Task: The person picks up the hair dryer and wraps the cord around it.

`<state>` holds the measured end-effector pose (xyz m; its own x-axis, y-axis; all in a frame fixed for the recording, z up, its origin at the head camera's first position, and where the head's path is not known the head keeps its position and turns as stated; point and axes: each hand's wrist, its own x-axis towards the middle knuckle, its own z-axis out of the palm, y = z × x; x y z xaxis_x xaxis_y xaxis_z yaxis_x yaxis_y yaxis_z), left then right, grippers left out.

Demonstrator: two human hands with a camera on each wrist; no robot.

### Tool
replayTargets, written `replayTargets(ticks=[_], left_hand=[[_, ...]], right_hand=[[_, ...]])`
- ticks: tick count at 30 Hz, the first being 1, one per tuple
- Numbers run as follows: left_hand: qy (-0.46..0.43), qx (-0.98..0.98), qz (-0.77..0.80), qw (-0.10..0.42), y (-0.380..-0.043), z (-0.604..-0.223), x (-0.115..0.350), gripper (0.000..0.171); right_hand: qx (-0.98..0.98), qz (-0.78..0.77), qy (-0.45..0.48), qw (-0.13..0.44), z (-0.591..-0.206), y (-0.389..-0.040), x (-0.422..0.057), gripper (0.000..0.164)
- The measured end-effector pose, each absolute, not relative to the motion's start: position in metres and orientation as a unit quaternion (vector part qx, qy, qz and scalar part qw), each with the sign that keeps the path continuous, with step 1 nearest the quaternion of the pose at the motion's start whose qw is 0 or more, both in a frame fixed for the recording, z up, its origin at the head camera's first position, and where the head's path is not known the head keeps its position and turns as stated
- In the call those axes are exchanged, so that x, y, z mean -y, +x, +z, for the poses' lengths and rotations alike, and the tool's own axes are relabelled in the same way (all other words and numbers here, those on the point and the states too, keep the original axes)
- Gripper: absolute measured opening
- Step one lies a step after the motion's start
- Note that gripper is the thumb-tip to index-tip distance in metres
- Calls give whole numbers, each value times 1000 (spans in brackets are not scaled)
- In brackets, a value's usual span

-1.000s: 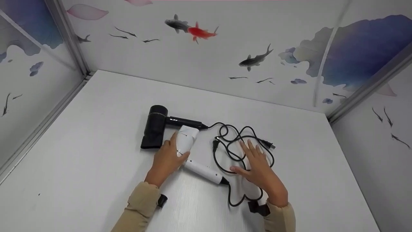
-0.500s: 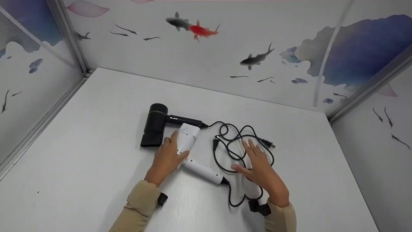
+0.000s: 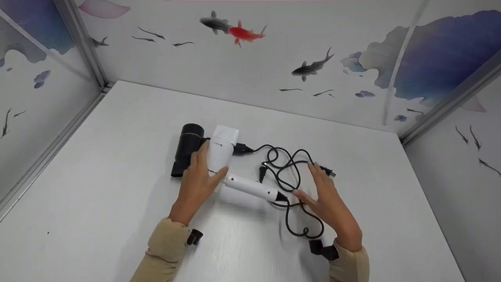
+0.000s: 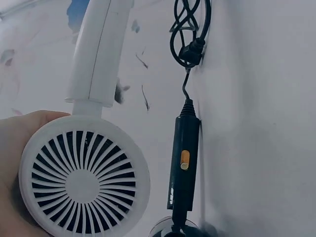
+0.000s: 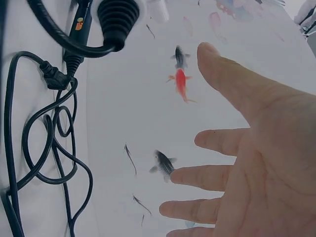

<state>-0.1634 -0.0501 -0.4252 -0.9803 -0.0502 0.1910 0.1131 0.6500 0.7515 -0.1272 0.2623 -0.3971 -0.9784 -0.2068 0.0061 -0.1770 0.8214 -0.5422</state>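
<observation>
Walls (image 3: 250, 74): white, painted with dark fish (image 3: 307, 71) and a red fish (image 3: 243, 33).
Counter (image 3: 391, 219): white too; I see the black hair dryer (image 3: 190, 147) lying on it.
White hair dryer (image 3: 222, 156): raised above the counter, its barrel crossing in front of the black one's handle in my head view.
Left hand (image 3: 195, 178): gripping that barrel.
Right hand (image 3: 327, 199): spread wide near the white handle's cord end; my right wrist view shows it apart from the tangled black cords (image 5: 8, 118).
</observation>
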Motion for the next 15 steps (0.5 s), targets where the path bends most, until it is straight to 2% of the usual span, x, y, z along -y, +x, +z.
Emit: replayTargets(ticks=[6,15], left_hand=[[-4,876,-464,132,-161,-415,54,85],[-9,812,-560,162,-158,-403,61,89]], right_hand=[[-946,-309,-92,24,-394,-128,-264,91],[-923,-368,-93,55,-391,-125,-253,102]])
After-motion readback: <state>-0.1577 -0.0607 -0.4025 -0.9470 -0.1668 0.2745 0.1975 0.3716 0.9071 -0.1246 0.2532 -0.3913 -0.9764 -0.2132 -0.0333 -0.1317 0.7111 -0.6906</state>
